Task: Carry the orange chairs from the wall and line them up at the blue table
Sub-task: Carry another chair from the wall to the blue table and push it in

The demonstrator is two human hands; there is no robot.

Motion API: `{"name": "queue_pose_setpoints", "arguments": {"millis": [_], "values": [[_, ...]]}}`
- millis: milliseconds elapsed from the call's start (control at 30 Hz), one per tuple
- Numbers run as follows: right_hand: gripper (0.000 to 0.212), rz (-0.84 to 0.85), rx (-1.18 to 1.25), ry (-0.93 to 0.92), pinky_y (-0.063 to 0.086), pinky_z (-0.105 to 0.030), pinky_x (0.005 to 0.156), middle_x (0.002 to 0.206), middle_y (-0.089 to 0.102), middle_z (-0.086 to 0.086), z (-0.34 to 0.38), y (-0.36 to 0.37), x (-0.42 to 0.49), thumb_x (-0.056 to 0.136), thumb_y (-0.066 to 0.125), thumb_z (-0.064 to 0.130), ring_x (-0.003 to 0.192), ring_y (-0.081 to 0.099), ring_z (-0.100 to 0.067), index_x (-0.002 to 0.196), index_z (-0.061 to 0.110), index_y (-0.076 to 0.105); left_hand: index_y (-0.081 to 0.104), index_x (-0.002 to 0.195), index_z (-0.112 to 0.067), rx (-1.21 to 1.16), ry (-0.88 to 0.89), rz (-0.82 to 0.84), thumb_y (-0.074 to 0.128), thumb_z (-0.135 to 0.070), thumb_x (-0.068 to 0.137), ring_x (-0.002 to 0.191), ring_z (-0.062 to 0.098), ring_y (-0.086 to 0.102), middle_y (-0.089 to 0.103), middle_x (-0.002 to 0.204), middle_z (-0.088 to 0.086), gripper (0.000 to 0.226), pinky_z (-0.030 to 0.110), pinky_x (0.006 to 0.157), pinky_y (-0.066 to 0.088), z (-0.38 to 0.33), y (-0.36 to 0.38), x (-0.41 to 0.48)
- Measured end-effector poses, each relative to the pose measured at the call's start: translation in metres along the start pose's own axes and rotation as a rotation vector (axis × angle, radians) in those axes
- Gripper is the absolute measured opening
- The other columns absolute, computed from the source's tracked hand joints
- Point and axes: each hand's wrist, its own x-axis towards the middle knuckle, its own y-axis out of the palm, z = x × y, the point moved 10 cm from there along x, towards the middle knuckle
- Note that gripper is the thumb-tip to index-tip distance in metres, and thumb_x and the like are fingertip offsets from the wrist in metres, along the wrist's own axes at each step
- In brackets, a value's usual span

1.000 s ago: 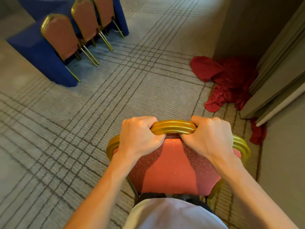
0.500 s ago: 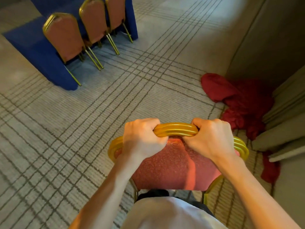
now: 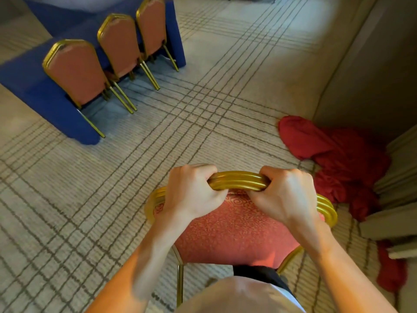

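Orange chair (image 3: 234, 229), nearest in view, is held close against the body. Its gold top rail (image 3: 239, 182) is gripped by both hands: the left hand (image 3: 191, 195) and right hand (image 3: 284, 197) are each curled tight round the rail, side by side near its middle. Parts of two gold legs (image 3: 179, 283) are seen below the backrest; whether they are clear of the carpet (image 3: 203, 114) cannot be told. The chair is judged to be in mid-carry, well apart from the table.

Near right: a heap of red cloth (image 3: 338, 159) is noted on the floor against the wall (image 3: 372, 64), near the held chair.

Middle: patterned carpet is seen between the held chair and the table.

Far left: the blue table (image 3: 45, 98) is seen with three orange chairs (image 3: 118, 44) lined along its near side, backs outward, seats tucked in. That side looks filled from corner to corner, so a place for the held chair is not evident.

Progress, as judged: three chairs are placed and one is in transit. How many are left at the wall is not shown.
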Motion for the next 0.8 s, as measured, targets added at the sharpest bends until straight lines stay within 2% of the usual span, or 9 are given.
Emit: {"name": "queue_pose_setpoints", "arguments": {"millis": [100, 233, 400, 467, 600, 667, 800], "values": [[0.043, 0.026, -0.028, -0.009, 0.046, -0.034, 0.056, 0.054, 0.062, -0.005, -0.021, 0.017, 0.056, 0.064, 0.052, 0.062, 0.063, 0.065, -0.038, 0.057, 0.019, 0.047, 0.037, 0.055, -0.020, 0.029, -0.039, 0.015, 0.073, -0.035, 0.067, 0.046, 0.013, 0.038, 0.036, 0.049, -0.010, 0.041, 0.030, 0.045, 0.031, 0.015, 0.027, 0.048], [0.052, 0.030, 0.010, -0.073, 0.045, -0.034, 0.057, 0.056, 0.063, -0.004, -0.036, 0.024, 0.139, 0.064, 0.042, 0.068, 0.064, 0.065, -0.037, 0.060, 0.018, 0.052, 0.034, 0.056, -0.022, 0.051, -0.091, -0.009, 0.076, -0.034, 0.066, 0.047, 0.018, 0.044, 0.039, 0.049, -0.008, 0.045, 0.032, 0.046, 0.036, 0.032, 0.045, 0.117], [0.048, 0.067, 0.042, -0.130, 0.040, -0.034, 0.058, 0.060, 0.064, -0.004, -0.058, 0.035, 0.211, 0.069, 0.057, 0.065, 0.069, 0.065, -0.037, 0.059, 0.021, 0.041, 0.031, 0.056, -0.026, 0.082, -0.102, -0.024, 0.071, -0.041, 0.066, 0.047, 0.019, 0.048, 0.037, 0.050, -0.011, 0.043, 0.030, 0.046, 0.035, 0.039, 0.063, 0.183], [0.047, 0.055, 0.053, -0.156, 0.041, -0.034, 0.059, 0.060, 0.064, -0.002, -0.063, 0.036, 0.234, 0.068, 0.054, 0.065, 0.068, 0.065, -0.035, 0.059, 0.021, 0.042, 0.032, 0.056, -0.026, 0.079, -0.097, -0.034, 0.071, -0.041, 0.066, 0.047, 0.020, 0.049, 0.039, 0.050, -0.010, 0.043, 0.032, 0.046, 0.038, 0.042, 0.071, 0.203], [0.042, 0.091, 0.061, -0.164, 0.039, -0.032, 0.059, 0.059, 0.062, 0.001, -0.073, 0.049, 0.279, 0.072, 0.062, 0.059, 0.065, 0.064, -0.030, 0.063, 0.020, 0.049, 0.040, 0.054, -0.021, 0.089, -0.121, -0.033, 0.071, -0.040, 0.066, 0.045, 0.017, 0.047, 0.045, 0.048, -0.008, 0.038, 0.033, 0.044, 0.040, 0.063, 0.090, 0.244], [0.041, 0.094, 0.068, -0.155, 0.038, -0.031, 0.058, 0.058, 0.061, 0.002, -0.080, 0.060, 0.304, 0.072, 0.063, 0.057, 0.064, 0.064, -0.029, 0.062, 0.020, 0.049, 0.039, 0.054, -0.021, 0.075, -0.127, -0.029, 0.071, -0.040, 0.065, 0.044, 0.017, 0.045, 0.041, 0.047, -0.009, 0.039, 0.032, 0.044, 0.039, 0.075, 0.102, 0.265], [0.041, 0.102, 0.081, -0.117, 0.046, -0.032, 0.058, 0.054, 0.059, 0.002, -0.096, 0.084, 0.358, 0.070, 0.063, 0.057, 0.060, 0.062, -0.029, 0.060, 0.021, 0.047, 0.033, 0.054, -0.025, 0.071, -0.143, -0.031, 0.071, -0.041, 0.065, 0.043, 0.013, 0.037, 0.030, 0.047, -0.011, 0.043, 0.027, 0.047, 0.031, 0.105, 0.127, 0.314]]}}
